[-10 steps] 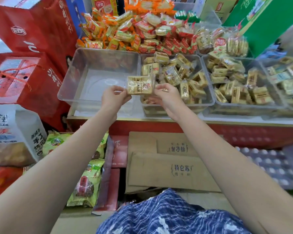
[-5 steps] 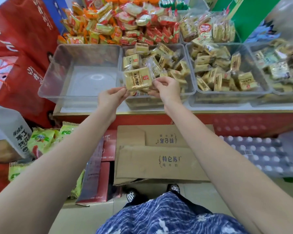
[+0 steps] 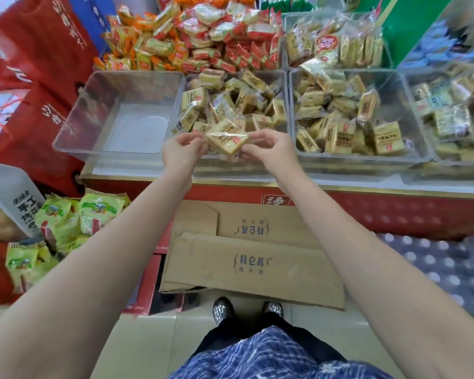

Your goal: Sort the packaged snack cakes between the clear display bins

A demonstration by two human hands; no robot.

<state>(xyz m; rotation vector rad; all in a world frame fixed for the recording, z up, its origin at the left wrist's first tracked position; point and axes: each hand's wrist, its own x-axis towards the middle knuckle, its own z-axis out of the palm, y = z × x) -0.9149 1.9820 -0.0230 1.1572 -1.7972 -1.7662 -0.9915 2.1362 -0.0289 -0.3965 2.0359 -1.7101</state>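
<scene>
Both hands, left hand (image 3: 181, 151) and right hand (image 3: 272, 150), pinch one cake (image 3: 227, 140), now tilted lower over the middle bin (image 3: 284, 86); placement undecided.

1. The far-right bin (image 3: 449, 162) runs off the picture's right edge, and its packets are blurred.
2. The red gift bags (image 3: 39, 50) are cut off at the left and top edges.
3. Print on the snack cake (image 3: 227, 140) held between both hands is too smeared to read.
4. The front wall of the middle bin (image 3: 230, 170) is partly hidden behind the hands.
</scene>
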